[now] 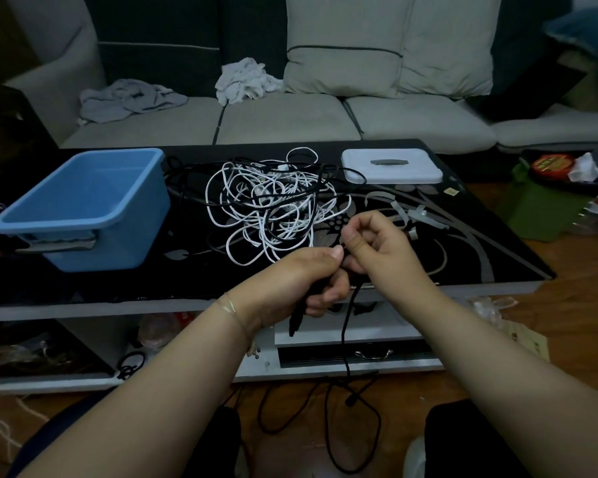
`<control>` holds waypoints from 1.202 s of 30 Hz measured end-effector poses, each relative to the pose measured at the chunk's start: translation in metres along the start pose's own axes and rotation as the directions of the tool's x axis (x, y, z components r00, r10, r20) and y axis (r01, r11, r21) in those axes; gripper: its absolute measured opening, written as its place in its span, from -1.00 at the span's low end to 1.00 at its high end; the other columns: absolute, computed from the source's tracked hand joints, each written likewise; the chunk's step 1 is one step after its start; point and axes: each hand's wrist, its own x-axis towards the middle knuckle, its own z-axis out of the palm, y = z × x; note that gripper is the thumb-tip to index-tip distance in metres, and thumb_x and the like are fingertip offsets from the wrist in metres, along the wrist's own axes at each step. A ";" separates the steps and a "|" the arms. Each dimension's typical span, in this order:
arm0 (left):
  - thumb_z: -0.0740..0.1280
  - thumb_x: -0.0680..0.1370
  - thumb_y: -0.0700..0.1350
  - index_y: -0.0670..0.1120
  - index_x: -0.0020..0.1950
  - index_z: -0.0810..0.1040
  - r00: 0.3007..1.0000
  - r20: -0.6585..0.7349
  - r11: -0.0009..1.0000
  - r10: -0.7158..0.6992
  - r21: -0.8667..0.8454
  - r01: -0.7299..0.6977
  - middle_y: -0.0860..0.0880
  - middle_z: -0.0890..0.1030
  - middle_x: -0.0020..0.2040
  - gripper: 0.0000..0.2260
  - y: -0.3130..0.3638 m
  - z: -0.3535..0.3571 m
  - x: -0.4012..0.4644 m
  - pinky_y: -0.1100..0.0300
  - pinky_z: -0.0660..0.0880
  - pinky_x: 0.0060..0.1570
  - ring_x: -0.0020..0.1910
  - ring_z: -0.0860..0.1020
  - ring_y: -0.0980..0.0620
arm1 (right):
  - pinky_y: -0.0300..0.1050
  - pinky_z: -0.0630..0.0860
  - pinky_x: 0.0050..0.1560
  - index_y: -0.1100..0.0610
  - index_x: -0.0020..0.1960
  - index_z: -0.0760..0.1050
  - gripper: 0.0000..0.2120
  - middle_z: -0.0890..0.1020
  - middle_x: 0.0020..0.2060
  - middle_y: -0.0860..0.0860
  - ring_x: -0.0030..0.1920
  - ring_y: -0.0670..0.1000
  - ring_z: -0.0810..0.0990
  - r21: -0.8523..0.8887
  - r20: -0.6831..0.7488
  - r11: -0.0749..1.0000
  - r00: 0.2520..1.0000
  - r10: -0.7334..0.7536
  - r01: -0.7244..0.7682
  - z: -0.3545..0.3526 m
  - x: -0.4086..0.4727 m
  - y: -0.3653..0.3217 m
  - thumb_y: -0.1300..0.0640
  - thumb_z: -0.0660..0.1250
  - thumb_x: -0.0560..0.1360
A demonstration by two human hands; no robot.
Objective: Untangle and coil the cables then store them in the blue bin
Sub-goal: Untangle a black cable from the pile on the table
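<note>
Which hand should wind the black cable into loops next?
Probably the right hand. The left hand already grips a folded bunch of the black cable, so it can act as the holder. The right hand pinches the free length that hangs toward the floor, ready to feed more loops.

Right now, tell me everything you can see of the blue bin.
The blue bin is a rectangular tub, plastic by its look, with a rolled rim and a grey handle on its near end. It stands upright and lidless on the left of the black table. What shows of its inside looks empty. Black cables of the tangle lie close by its right wall; contact is unclear. Neither hand touches it.
</note>
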 end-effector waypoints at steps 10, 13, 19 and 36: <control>0.06 0.64 -0.02 -0.21 -0.02 0.52 0.996 0.030 0.982 0.081 -0.175 -0.074 0.02 0.38 -0.55 -0.66 0.003 0.010 -0.001 0.38 0.14 -0.59 -0.64 0.17 0.18 | -0.15 0.33 -0.32 0.09 -0.47 0.43 -0.49 0.46 -0.56 0.04 -0.44 0.04 0.40 0.041 0.071 0.943 0.942 0.328 -0.331 -0.002 0.005 -0.004 -0.25 0.15 0.46; 0.02 0.63 -0.04 -0.19 0.10 0.57 0.991 -0.009 0.947 0.132 -0.293 -0.128 -0.05 0.64 -0.35 -0.62 0.010 0.012 -0.001 0.43 0.11 -0.61 -0.68 0.17 0.24 | -0.15 0.31 -0.29 0.15 -0.14 0.48 -0.59 0.49 -0.37 0.15 -0.32 0.06 0.43 0.177 0.011 0.913 0.929 0.371 -0.367 0.004 0.008 0.005 -0.21 0.17 0.50; -0.03 0.67 -0.04 -0.21 0.36 0.39 0.936 -0.295 0.911 0.190 -0.302 -0.280 -0.11 0.57 0.29 -0.61 0.027 -0.003 -0.004 0.39 0.21 -0.63 -0.64 0.23 0.21 | -0.12 0.43 -0.33 0.15 -0.21 0.36 -0.62 0.46 -0.49 0.05 -0.48 0.01 0.41 -0.006 0.107 0.884 0.879 0.465 -0.467 0.022 -0.006 0.019 -0.05 0.01 0.66; 0.04 0.69 -0.21 -0.30 -0.05 0.41 0.699 -0.642 0.949 0.314 0.230 -0.215 0.01 0.47 -0.20 -0.75 0.026 -0.012 -0.004 0.17 0.63 -0.18 -0.41 0.63 0.04 | 0.02 0.53 0.02 -0.10 0.13 0.46 -0.85 0.60 -0.06 -0.10 0.00 -0.02 0.57 -0.692 0.275 0.721 0.934 0.226 0.029 0.029 -0.025 0.025 -0.01 0.21 0.58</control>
